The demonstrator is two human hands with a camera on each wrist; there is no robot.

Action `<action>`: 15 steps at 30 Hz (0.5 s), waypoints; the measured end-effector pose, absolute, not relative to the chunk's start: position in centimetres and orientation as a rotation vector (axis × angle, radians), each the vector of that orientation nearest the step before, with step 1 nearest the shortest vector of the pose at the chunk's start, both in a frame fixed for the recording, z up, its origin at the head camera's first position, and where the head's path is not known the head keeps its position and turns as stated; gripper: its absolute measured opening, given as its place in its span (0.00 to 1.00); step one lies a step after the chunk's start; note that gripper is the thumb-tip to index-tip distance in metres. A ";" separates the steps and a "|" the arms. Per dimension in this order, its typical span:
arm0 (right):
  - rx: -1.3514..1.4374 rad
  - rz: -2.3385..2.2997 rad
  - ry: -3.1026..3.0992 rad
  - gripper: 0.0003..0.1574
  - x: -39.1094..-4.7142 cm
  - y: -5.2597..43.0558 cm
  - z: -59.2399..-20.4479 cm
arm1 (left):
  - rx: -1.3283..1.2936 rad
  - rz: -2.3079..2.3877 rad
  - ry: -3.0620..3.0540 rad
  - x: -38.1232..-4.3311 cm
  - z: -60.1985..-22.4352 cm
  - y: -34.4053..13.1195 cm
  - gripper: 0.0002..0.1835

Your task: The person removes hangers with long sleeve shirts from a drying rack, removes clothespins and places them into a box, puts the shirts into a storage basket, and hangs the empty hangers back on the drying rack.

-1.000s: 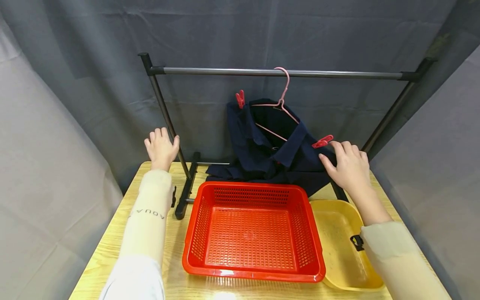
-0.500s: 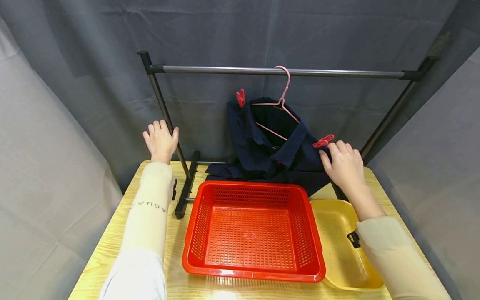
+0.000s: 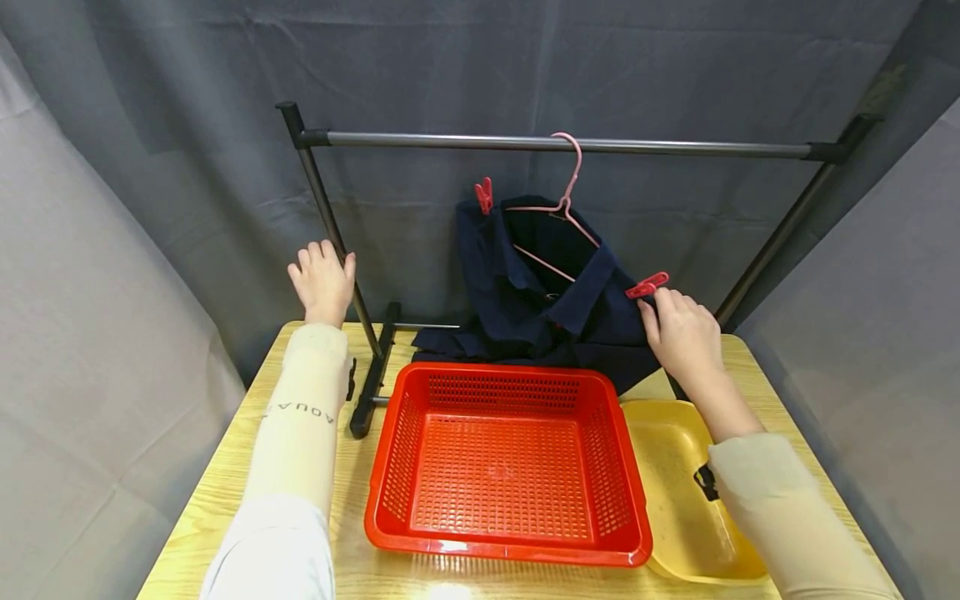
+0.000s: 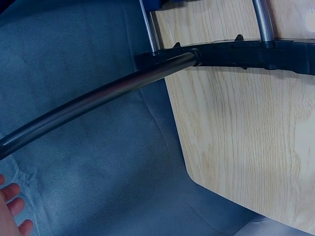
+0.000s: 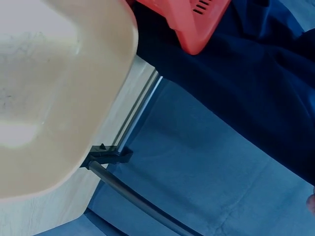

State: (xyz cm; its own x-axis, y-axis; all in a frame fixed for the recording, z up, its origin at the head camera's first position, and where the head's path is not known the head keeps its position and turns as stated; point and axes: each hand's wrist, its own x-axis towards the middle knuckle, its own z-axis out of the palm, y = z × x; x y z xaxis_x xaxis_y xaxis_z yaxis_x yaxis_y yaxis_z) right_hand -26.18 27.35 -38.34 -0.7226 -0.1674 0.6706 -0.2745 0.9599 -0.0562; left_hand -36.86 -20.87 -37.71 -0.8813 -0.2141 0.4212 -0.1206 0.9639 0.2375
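A navy collared shirt [image 3: 495, 283] hangs on a pink hanger [image 3: 573, 179] hooked over the rack's bar. One red clothespin [image 3: 484, 196] is clipped at its left shoulder, another red clothespin [image 3: 647, 285] at its right shoulder. Just beneath the second clothespin, my right hand [image 3: 686, 337] holds the shirt's right shoulder, thumb in front and fingers behind. In the right wrist view only a bit of a finger [image 5: 311, 202] shows below the cloth. My left hand [image 3: 322, 283] is beside the rack's left post, fingers spread and relaxed, holding nothing.
The metal garment rack [image 3: 450, 142] stands on a wooden table [image 3: 187, 525]. In front of the shirt sits a red perforated basket [image 3: 510, 554], with a yellow basin [image 3: 675, 483] to its right under my right forearm. Grey curtains [image 3: 420, 67] enclose the back and sides.
My right hand has moved left onto the shirt's right shoulder, its fingers closing there. My left hand has risen slightly beside the post. The shirt has hardly moved.
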 end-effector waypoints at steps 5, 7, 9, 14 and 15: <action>0.332 0.161 -2.319 0.16 -26.3 27.5 -38.8 | 0.245 -0.297 -2.651 -36.9 -37.7 -20.7 0.28; 0.333 0.146 -2.301 0.16 -26.3 27.5 -38.9 | 0.247 -0.298 -2.646 -36.8 -37.7 -20.7 0.27; 0.331 0.136 -2.287 0.16 -26.4 27.5 -39.0 | 0.251 -0.302 -2.642 -36.9 -37.6 -20.6 0.27; 0.342 0.125 -2.233 0.15 -26.5 27.5 -39.1 | 0.270 -0.307 -2.654 -36.8 -37.6 -20.6 0.27; 0.344 0.123 -2.223 0.15 -26.5 27.4 -39.1 | 0.272 -0.311 -2.655 -36.8 -37.6 -20.6 0.27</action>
State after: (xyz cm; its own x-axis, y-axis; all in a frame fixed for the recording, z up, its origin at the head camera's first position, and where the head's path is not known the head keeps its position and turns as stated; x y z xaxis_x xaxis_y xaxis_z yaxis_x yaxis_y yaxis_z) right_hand -26.52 27.43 -39.15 -0.5922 -0.2032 0.7798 -0.2883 0.9571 0.0305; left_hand -36.82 -20.64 -37.59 -0.8788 -0.2408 0.4119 -0.1391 0.9551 0.2615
